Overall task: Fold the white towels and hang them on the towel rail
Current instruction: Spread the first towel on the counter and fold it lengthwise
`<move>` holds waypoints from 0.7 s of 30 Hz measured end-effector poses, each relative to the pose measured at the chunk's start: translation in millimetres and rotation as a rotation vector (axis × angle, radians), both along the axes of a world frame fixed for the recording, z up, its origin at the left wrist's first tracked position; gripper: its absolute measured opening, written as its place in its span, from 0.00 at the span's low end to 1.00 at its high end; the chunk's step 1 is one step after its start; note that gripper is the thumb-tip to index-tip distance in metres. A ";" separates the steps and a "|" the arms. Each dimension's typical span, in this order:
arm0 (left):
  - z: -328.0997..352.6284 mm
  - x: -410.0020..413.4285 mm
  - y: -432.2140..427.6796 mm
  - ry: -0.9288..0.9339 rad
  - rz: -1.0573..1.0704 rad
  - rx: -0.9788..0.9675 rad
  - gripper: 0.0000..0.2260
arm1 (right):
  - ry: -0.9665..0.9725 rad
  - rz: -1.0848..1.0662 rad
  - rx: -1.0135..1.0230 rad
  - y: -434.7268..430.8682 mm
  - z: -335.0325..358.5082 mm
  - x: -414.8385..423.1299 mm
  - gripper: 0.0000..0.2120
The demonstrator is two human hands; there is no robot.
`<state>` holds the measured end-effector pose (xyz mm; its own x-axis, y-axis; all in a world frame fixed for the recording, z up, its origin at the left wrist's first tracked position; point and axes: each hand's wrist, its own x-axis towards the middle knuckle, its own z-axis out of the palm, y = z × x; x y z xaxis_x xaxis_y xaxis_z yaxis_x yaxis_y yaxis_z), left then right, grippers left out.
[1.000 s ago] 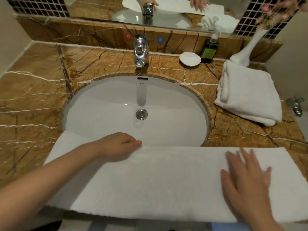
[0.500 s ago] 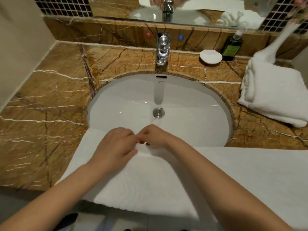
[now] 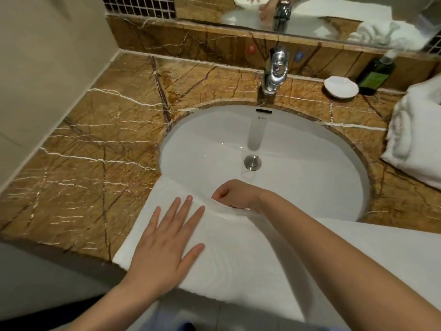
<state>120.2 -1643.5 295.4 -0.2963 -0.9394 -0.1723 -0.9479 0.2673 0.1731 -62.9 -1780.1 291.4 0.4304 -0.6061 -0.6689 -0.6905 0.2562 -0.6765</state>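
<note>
Towel under work: long white terry towel, apparently folded lengthwise, lies flat along the front edge of the brown veined marble counter. Its far edge overhangs the near rim of the white oval basin.

Risk: the lifted edge could sag into the basin, or the near hem could slide off the counter front, should the flat hand ease its pressure.

Left hand presses palm-down, fingers straight and spread. Right hand pinches the far edge, fingers curled tight on the fabric.

Second white folded towel rests on the counter at right, well apart.
</note>
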 end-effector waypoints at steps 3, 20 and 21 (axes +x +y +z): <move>-2.8 2.5 7.0 -0.014 0.024 -0.006 0.27 | -0.019 0.018 -0.055 -3.2 1.1 2.9 0.08; 4.5 10.9 21.1 -0.002 0.036 0.029 0.25 | -0.041 0.035 -0.225 -8.0 5.1 18.0 0.09; 6.6 10.9 19.8 -0.001 0.036 0.018 0.24 | -0.046 0.052 -0.213 -7.1 5.9 19.9 0.10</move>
<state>131.1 -1623.7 301.9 -0.2626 -0.9462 -0.1893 -0.9570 0.2303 0.1764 -43.0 -1787.2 297.3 0.4918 -0.7077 -0.5072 -0.6663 0.0691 -0.7424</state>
